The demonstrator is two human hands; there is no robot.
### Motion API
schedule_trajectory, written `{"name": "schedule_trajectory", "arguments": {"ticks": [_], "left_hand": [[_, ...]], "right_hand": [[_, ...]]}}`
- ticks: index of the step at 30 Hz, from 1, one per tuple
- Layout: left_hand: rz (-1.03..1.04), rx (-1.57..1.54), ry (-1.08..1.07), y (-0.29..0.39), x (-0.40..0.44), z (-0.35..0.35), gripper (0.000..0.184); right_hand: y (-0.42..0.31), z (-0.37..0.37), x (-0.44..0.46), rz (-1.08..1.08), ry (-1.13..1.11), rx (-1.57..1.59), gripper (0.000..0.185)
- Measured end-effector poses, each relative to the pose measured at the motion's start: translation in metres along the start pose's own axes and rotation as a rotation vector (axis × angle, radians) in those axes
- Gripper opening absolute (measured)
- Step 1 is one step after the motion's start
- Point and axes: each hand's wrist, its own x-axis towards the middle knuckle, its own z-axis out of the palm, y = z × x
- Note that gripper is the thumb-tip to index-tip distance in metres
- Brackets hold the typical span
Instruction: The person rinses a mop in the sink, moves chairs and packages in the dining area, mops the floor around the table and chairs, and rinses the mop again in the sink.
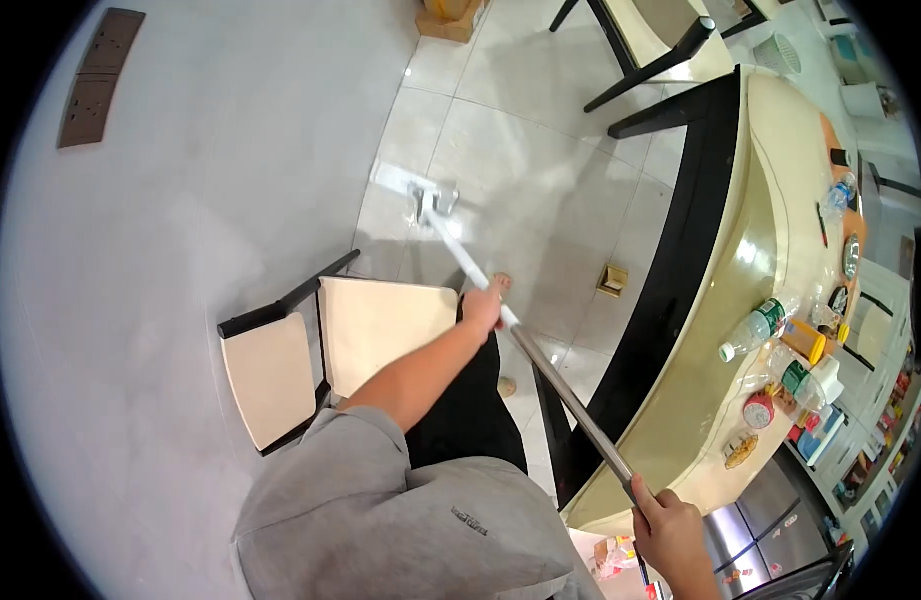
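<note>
A flat mop (546,370) slants across the view, with a white upper pole section and a metal-grey section nearer me. My left hand (484,306) is closed around the white part of the pole, near the middle of the view. Lower right, my right hand (671,522) grips the grey end of the pole. The flat white mop head (418,190) lies on the tiled floor (511,150) close to the base of the wall; its outline is slightly blurred.
A cream chair (386,330) stands left of my legs, against the wall (211,220). To the right, a cream table (671,400) carries bottles, a red can (759,409) and other items. A small gold square fitting (613,280) is on the floor. Another chair (661,50) and a cardboard box (451,20) are farther off.
</note>
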Motion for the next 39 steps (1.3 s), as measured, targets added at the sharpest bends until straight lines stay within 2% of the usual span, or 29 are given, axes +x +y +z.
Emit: {"name": "schedule_trajectory", "arguments": {"ticks": [2,4,6,8,9,10,12,13,16,17,18,20,21,24,25,26,27,28,30,34,36,39], "left_hand": [[-0.073,-0.113,0.006,-0.019,-0.015,0.005,0.041],[-0.081,-0.155,0.016,-0.025,-0.017,0.019,0.039],[-0.119,0.044,0.067,-0.023,-0.022,0.038,0.035],[-0.111,0.100,0.007,-0.022,-0.027,0.066,0.035],[-0.044,0.148,-0.030,-0.016,-0.038,0.085,0.035],[0.025,0.192,-0.066,-0.008,-0.051,0.103,0.035],[0.038,0.285,-0.155,0.010,-0.075,0.135,0.036],[0.034,0.289,-0.168,0.014,-0.077,0.151,0.036],[0.075,0.405,-0.257,0.026,-0.061,0.199,0.036],[0.086,0.429,-0.292,0.027,-0.046,0.212,0.036],[0.098,0.451,-0.326,0.028,-0.032,0.222,0.037],[0.121,0.405,-0.328,0.042,-0.015,0.230,0.037],[0.145,0.352,-0.317,0.047,-0.009,0.228,0.037],[0.090,0.247,-0.325,0.082,0.018,0.219,0.038],[0.137,0.239,-0.272,0.097,0.031,0.214,0.035],[0.181,0.231,-0.217,0.112,0.046,0.204,0.033],[0.231,0.231,-0.183,0.143,0.074,0.176,0.031],[0.270,0.237,-0.161,0.167,0.097,0.149,0.031],[0.274,0.189,-0.081,0.192,0.130,0.110,0.034],[0.298,0.156,-0.091,0.184,0.144,0.078,0.037],[0.313,0.079,-0.046,0.175,0.142,0.074,0.039],[0.275,0.128,0.027,0.157,0.140,0.041,0.041]], "right_hand": [[0.001,0.003,-0.014,0.013,-0.005,0.000,0.050],[-0.003,0.013,-0.028,0.029,0.104,0.118,0.047],[0.010,0.044,-0.053,0.111,0.119,0.178,0.049],[0.007,0.059,-0.075,0.166,0.168,0.320,0.050],[0.008,0.063,-0.098,0.551,-0.197,0.485,0.048],[0.006,0.070,-0.111,0.563,-0.194,0.488,0.048],[-0.001,0.081,-0.125,0.859,-0.192,0.759,0.042],[-0.007,0.081,-0.121,0.872,-0.190,0.760,0.042],[-0.029,0.075,-0.092,0.680,0.261,0.770,0.041],[-0.028,0.062,-0.078,0.791,0.150,0.844,0.039],[-0.018,0.076,-0.077,0.801,0.144,0.842,0.039],[0.008,0.116,-0.076,0.601,0.449,0.843,0.051],[0.002,0.091,-0.063,0.778,0.368,1.031,0.050],[0.012,0.069,-0.031,0.631,0.401,0.869,0.046],[0.016,0.058,-0.010,0.613,0.405,0.863,0.046],[0.020,0.043,0.015,0.502,0.374,0.738,0.045],[0.020,0.028,0.049,0.376,0.345,0.612,0.044],[0.011,0.015,0.075,0.340,0.317,0.576,0.047],[0.009,0.021,0.114,0.190,0.358,0.506,0.051],[-0.014,0.024,0.121,0.136,0.312,0.476,0.055],[-0.014,0.032,0.118,0.055,0.347,0.429,0.057],[-0.020,0.046,0.116,0.057,0.298,0.424,0.060]]}}
